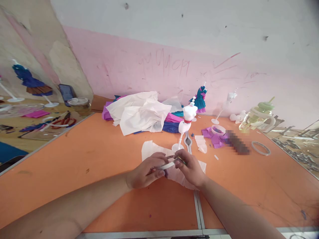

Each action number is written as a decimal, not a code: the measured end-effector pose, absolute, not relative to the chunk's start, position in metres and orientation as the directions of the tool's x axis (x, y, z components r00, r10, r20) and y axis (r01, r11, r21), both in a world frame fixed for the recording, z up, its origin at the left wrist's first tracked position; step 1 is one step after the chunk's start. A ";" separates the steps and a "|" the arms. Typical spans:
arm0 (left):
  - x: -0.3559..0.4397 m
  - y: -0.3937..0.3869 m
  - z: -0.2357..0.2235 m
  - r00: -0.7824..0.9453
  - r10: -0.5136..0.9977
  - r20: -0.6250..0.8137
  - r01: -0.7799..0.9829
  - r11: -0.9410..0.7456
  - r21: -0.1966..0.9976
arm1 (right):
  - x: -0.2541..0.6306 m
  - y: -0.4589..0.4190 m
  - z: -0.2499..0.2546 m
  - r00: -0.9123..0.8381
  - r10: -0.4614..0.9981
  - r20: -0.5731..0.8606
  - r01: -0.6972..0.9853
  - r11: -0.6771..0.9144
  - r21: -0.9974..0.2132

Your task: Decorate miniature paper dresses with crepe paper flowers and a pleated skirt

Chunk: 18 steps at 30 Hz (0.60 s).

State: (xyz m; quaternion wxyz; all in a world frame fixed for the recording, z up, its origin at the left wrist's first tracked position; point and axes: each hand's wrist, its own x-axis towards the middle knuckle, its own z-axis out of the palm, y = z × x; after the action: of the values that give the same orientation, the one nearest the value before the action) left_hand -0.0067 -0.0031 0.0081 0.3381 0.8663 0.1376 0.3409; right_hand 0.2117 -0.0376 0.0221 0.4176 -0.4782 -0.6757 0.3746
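Between my hands is a narrow white roll of tape (166,166), held on edge over the table. My left hand (151,171) grips its left side, thumb in front and fingers curled around it. With thumb and forefinger pinched together, my right hand (188,167) holds the roll's right edge. A sheet of thin white paper (149,147) lies flat beneath both hands. Just beyond them stands a small white dress form (189,114) with a red band at its waist. Scissors (187,141) with grey handles lie beside its base.
A heap of crumpled white paper (139,113) and coloured sheets lies at the back. A dressed doll form (200,98), a bare white stand (223,108), a pink bowl (218,129), a green-lidded jug (258,116) and another tape ring (261,148) are on the right. Pliers (65,120) lie on the left table.
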 end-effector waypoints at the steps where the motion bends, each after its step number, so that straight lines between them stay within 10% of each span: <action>1: -0.009 -0.004 0.011 0.719 0.467 0.515 -0.030 -0.720 0.694 | 0.210 -0.038 0.022 -0.174 0.968 0.183 0.250 0.223 -0.942; 11: -0.010 -0.003 0.006 0.738 0.498 0.456 0.039 -0.706 0.707 | 0.210 -0.029 0.008 -0.196 0.939 -0.284 -0.189 -0.320 -0.928; 18: -0.012 -0.002 0.000 0.661 0.682 0.314 0.100 -0.495 0.863 | 0.209 -0.031 0.011 -0.150 0.961 -0.231 0.012 -0.232 -0.973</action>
State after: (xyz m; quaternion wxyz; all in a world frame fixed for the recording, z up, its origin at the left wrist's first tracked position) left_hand -0.0116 -0.0018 -0.0003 0.4391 0.7985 0.2446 0.3314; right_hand 0.2093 -0.0314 0.0108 0.4005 -0.5145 -0.4729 0.5927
